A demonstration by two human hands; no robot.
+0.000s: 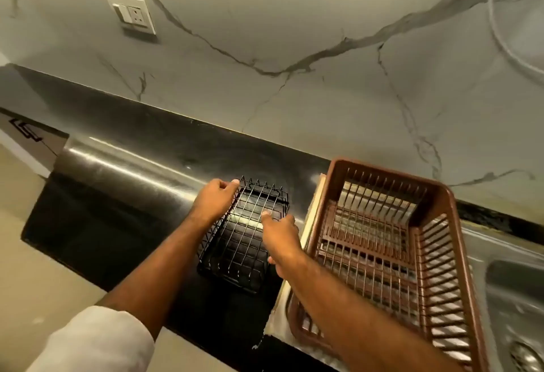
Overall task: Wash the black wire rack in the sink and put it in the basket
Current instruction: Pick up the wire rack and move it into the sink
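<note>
The black wire rack (245,233) lies on the dark counter (117,195), just left of the brown basket (382,242). The left hand (213,201) grips the rack's far left edge, fingers curled over the wire. The right hand (281,239) rests on the rack's right side, forefinger extended; its grip cannot be told. The sink (512,298) sits at right.

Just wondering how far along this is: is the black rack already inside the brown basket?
No, the rack lies on the black counter left of the basket.
</note>
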